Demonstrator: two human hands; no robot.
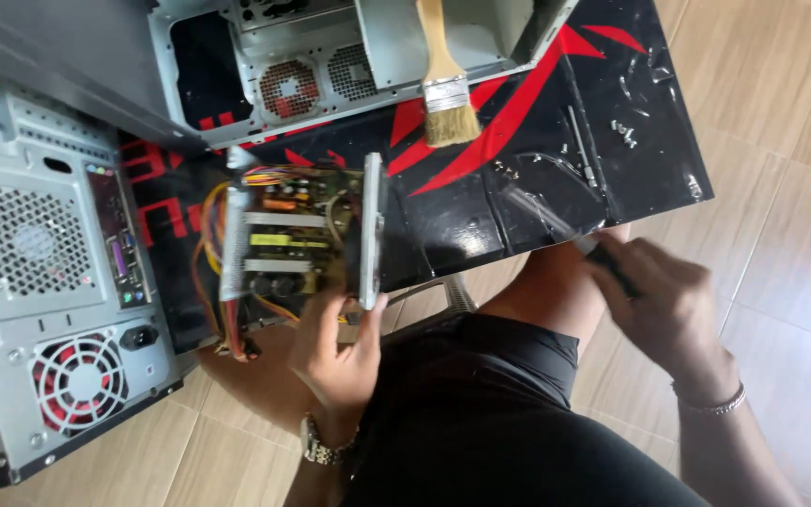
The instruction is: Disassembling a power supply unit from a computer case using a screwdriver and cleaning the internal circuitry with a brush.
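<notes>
My left hand grips the near edge of an opened power supply unit, its circuit board, coils and coloured wires exposed, held at the front edge of a black and red table mat. My right hand is closed around the dark handle of a screwdriver, whose blurred shaft points up and left over the mat. The right hand sits off the table's near right corner, apart from the power supply.
A grey computer case with a red fan stands at the left. Another open metal case lies at the back. A wooden paintbrush rests across it. Loose screws and a metal bit lie on the mat. Tiled floor lies around.
</notes>
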